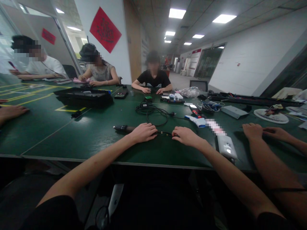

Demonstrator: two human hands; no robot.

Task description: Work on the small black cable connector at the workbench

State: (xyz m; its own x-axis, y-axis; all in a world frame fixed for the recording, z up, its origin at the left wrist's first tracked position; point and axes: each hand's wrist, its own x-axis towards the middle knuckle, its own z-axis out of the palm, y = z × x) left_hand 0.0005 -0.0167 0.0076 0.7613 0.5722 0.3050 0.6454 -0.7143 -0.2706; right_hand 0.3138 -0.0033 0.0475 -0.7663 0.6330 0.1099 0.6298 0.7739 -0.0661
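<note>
On the green table lies a dark electric screwdriver (pixel 123 128), its tip pointing left. Over its rear end curls my left hand (pixel 144 133), closed, hiding that part. A thin black cable (pixel 165 132) runs from under the left fingers across to my right hand (pixel 186 136). The right fingers are bent and pinched on the cable near a small light-coloured fitting. Both palms face down, low over the tabletop. What lies inside the right fingers is hidden.
Behind my hands lies a coiled black cable (pixel 150 110) with a plug. A black tray (pixel 83 97) stands to the left. On the right are a blue-and-white box (pixel 195 121), a white device (pixel 226 147) and a co-worker's hands (pixel 253 131). Other people sit across the table.
</note>
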